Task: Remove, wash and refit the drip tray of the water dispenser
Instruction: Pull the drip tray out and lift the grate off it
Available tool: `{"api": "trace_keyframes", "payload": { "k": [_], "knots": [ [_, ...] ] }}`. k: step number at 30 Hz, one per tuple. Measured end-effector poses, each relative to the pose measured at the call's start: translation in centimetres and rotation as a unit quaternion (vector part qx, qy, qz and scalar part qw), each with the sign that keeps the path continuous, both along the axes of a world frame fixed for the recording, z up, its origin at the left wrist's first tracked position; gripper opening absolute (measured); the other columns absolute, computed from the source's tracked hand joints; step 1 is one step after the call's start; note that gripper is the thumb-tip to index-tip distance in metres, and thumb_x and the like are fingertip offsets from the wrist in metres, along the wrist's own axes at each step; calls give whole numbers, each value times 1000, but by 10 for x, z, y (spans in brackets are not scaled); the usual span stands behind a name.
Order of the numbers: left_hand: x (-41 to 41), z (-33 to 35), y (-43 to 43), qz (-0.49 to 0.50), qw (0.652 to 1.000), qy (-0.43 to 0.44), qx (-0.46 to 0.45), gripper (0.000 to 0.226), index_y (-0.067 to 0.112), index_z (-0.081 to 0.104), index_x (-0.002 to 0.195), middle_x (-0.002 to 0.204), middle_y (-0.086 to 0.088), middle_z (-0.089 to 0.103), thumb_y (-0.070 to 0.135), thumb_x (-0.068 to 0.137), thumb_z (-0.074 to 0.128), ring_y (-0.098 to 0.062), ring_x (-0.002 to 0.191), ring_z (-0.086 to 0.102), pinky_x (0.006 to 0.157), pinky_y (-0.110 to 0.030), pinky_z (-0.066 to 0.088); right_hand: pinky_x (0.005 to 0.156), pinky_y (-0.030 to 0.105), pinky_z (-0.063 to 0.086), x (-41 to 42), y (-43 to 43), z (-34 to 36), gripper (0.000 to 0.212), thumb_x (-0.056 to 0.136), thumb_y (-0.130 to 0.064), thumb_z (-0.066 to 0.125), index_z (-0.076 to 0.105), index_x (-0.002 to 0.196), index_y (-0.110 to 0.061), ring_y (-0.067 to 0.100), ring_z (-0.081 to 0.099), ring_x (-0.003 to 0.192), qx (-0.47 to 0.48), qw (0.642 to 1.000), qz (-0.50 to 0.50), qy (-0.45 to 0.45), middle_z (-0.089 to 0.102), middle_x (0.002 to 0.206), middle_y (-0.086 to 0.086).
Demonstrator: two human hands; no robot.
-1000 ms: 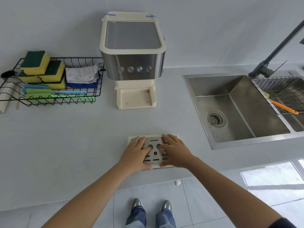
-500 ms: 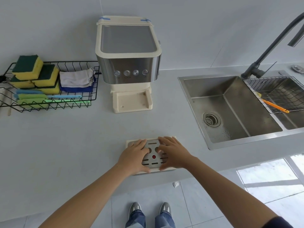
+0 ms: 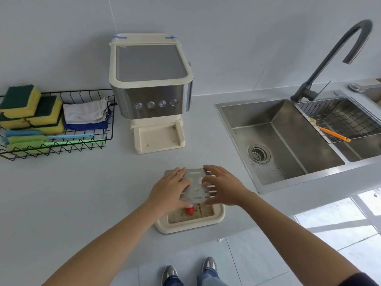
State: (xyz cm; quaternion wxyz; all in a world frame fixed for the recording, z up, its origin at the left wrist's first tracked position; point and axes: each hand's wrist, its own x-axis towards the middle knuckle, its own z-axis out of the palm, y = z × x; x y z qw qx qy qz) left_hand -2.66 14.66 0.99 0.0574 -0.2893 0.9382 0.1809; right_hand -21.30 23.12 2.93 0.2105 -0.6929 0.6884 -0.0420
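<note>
The cream drip tray lies on the counter near the front edge, its dirty inside and a red float showing. Both hands hold its grey slotted grate lifted off and shifted toward the back. My left hand grips the grate's left edge, my right hand its right side. The water dispenser stands at the back with its bare cream base.
A steel sink with a drain lies to the right, under a dark tap; a wire basket with an orange brush hangs in it. At the left a black wire rack holds sponges, cloths and brushes.
The grate has come up off the tray and moved toward the back, uncovering the tray's dirty inside and red float. Both hands went with it. The camera view shifted.
</note>
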Motion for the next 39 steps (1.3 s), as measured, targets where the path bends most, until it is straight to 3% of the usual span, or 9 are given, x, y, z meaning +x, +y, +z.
{"api": "trace_keyframes", "payload": {
  "k": [6, 16, 20, 27, 33, 39],
  "knots": [
    [-41, 2, -22, 1, 1000, 1, -29, 65, 24, 37, 132, 157, -3, 9, 59, 79, 51, -22, 144, 5, 113, -39, 21, 111, 32, 24, -46, -24, 4, 58, 64, -45, 76, 60, 113, -18, 23, 29, 136, -14, 1000, 2, 6, 32, 149, 8],
    [-108, -17, -50, 43, 998, -23, 39, 60, 23, 38, 131, 157, -2, 7, 50, 81, 56, -19, 144, 2, 113, -37, 18, 108, 31, 27, -114, -67, -19, 56, 62, -46, 77, 61, 109, -20, 24, 34, 133, 29, 999, 23, 10, 36, 146, 5],
    [-116, -33, -55, 52, 997, -38, 46, 56, 19, 42, 126, 157, -4, 6, 50, 81, 55, -22, 144, 2, 113, -39, 18, 108, 30, 29, -120, -78, -31, 54, 62, -44, 77, 61, 108, -19, 23, 33, 134, 52, 998, 39, 2, 35, 146, 6],
    [-113, -45, -58, 63, 995, -50, 62, 62, 23, 34, 134, 157, -4, 4, 51, 82, 54, -22, 144, -1, 114, -39, 16, 108, 32, 31, -120, -84, -46, 55, 66, -41, 76, 58, 113, -19, 21, 27, 136, 57, 997, 57, -22, 31, 148, 3],
    [-110, -48, -54, 41, 997, -48, 43, 54, 21, 35, 134, 154, -8, 17, 42, 86, 52, -24, 142, 11, 112, -40, 21, 103, 34, 38, -117, -74, -58, 49, 73, -35, 71, 51, 112, -14, 22, 24, 135, 61, 996, 57, -42, 33, 145, -1],
    [-106, -47, -54, 44, 997, -53, 44, 56, 25, 30, 136, 154, -7, 16, 40, 87, 51, -24, 141, 13, 112, -39, 21, 114, 35, 26, -111, -71, -58, 68, 79, -38, 65, 33, 136, -17, 18, 11, 143, 91, 995, 45, -16, 19, 154, 0]
  ]
}}
